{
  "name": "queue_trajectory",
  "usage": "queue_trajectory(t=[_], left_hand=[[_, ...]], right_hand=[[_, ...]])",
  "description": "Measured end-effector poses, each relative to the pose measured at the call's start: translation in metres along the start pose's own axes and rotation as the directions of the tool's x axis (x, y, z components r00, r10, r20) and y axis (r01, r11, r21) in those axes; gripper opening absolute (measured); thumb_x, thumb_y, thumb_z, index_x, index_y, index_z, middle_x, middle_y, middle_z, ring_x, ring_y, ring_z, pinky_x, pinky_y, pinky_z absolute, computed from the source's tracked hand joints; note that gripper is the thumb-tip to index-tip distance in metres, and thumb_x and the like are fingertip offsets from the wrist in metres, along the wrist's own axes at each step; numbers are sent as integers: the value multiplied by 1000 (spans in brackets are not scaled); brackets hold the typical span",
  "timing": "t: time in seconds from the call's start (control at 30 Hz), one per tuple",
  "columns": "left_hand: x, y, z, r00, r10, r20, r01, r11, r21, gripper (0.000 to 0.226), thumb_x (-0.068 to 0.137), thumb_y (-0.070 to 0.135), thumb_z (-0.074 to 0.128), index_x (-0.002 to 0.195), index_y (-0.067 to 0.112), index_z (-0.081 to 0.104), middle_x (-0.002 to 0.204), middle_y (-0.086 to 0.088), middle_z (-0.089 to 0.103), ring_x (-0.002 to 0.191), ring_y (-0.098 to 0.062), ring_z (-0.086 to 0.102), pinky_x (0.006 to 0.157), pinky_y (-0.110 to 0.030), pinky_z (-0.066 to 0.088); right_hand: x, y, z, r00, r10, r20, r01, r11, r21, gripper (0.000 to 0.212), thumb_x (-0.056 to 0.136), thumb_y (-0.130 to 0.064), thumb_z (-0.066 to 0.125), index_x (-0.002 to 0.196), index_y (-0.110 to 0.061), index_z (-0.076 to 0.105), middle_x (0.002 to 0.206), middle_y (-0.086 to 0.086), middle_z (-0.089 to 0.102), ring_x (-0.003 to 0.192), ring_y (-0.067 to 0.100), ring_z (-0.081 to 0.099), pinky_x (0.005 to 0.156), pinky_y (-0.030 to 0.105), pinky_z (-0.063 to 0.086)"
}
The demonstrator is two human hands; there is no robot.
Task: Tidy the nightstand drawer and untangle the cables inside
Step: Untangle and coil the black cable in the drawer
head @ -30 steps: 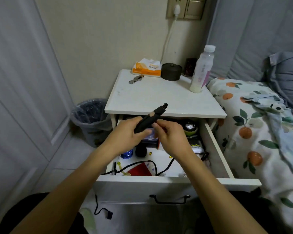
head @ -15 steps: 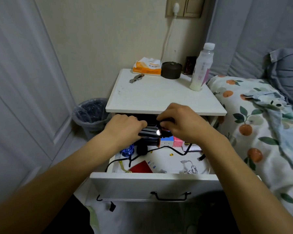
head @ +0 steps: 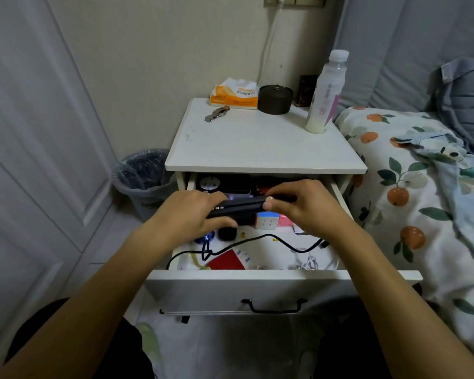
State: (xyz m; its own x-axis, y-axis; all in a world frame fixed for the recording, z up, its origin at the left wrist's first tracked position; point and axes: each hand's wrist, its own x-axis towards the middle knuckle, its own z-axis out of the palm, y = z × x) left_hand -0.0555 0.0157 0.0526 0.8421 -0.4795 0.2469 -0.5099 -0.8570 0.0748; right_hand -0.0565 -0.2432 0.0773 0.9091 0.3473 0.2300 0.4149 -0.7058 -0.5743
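The white nightstand drawer stands pulled out. Over its back half I hold a long black device level, my left hand gripping its left end and my right hand pinching its right end. Below the hands a black cable snakes across the drawer floor and over the left edge. A tangle of white cable lies at the front right. A puzzle cube, a red card and a small black cylinder also lie inside.
On the nightstand top stand a tissue pack, a dark round tin, a bottle and a metal clip. A bin sits left of it, the bed right. A white cord hangs from the wall socket.
The black device went from tilted up above the drawer, in my left hand, to level and low at the drawer's back, with both hands on its ends. The view moved closer.
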Motion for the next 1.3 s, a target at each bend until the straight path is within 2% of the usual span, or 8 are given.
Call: queue_trajectory(t=[0.1, 0.23, 0.4, 0.6, 0.8, 0.93, 1.2, 1.3], left_hand=[[1, 4, 11, 997, -76, -17, 71, 978, -198, 75, 74, 84, 27, 119, 32, 57, 68, 13, 56, 55, -3, 53, 47, -19, 36], [3, 14, 23, 989, -140, 38, 141, 864, -483, 51, 77, 78, 46, 110, 41, 60, 65, 5, 62, 51, -5, 57, 47, -29, 46], [10, 18, 16, 958, -283, 42, 221, 637, -738, 23, 91, 46, 62, 110, 35, 65, 71, 4, 68, 56, -4, 62, 50, -21, 45], [6, 38, 16, 982, -184, -36, 179, 978, -109, 36, 88, 63, 54, 119, 44, 60, 84, 10, 67, 75, -14, 58, 58, -26, 35], [6, 30, 10, 964, 159, -211, -145, 986, 82, 39, 87, 48, 66, 123, 34, 64, 87, 4, 69, 81, -23, 62, 71, -33, 32], [-1, 14, 10, 981, 80, -179, -125, 958, -257, 38, 84, 46, 68, 119, 33, 68, 84, 10, 68, 80, -16, 60, 84, -39, 42], [0, 18, 17, 954, -289, -79, 107, 575, -811, 26, 88, 28, 72, 112, 40, 68, 86, 21, 68, 77, 1, 63, 68, -12, 47], [1, 28, 18, 918, -388, -78, 203, 630, -750, 26, 88, 35, 71, 114, 38, 68, 91, 13, 71, 86, -9, 66, 77, -34, 55]], right_hand=[[-3, 8, 11, 968, 104, -230, -83, 992, 100, 35, 84, -45, 71, 113, -25, 65, 103, -14, 58, 87, -5, 55, 72, 11, 42], [-12, 10, 29, 907, 294, -301, -251, 952, 174, 53, 85, -45, 71, 126, -22, 48, 120, -7, 52, 103, 5, 55, 82, 24, 48], [-42, 2, 34, 921, 237, -309, -198, 968, 155, 13, 96, -24, 60, 105, -16, 65, 82, -9, 65, 74, 6, 62, 69, 29, 55], [-38, -28, 12, 997, -33, 73, 60, 913, -404, 14, 93, -16, 47, 88, -12, 59, 89, 4, 55, 81, 31, 56, 66, 40, 48], [4, -14, -21, 985, -168, 27, 168, 928, -333, 13, 90, -18, 67, 99, -15, 76, 95, 3, 63, 85, 23, 60, 71, 41, 50], [15, 21, -10, 998, 61, -24, -59, 995, 80, 10, 85, -21, 75, 92, -15, 79, 81, -3, 72, 72, 9, 64, 68, 28, 52], [-1, 19, 36, 999, -23, -29, 24, 999, 46, 23, 97, -26, 58, 89, -7, 68, 54, -3, 49, 50, 9, 42, 51, 21, 33], [-8, 1, 43, 998, 34, 44, -36, 997, 67, 15, 99, -23, 54, 95, -15, 66, 58, -8, 49, 53, 12, 50, 52, 27, 44]])
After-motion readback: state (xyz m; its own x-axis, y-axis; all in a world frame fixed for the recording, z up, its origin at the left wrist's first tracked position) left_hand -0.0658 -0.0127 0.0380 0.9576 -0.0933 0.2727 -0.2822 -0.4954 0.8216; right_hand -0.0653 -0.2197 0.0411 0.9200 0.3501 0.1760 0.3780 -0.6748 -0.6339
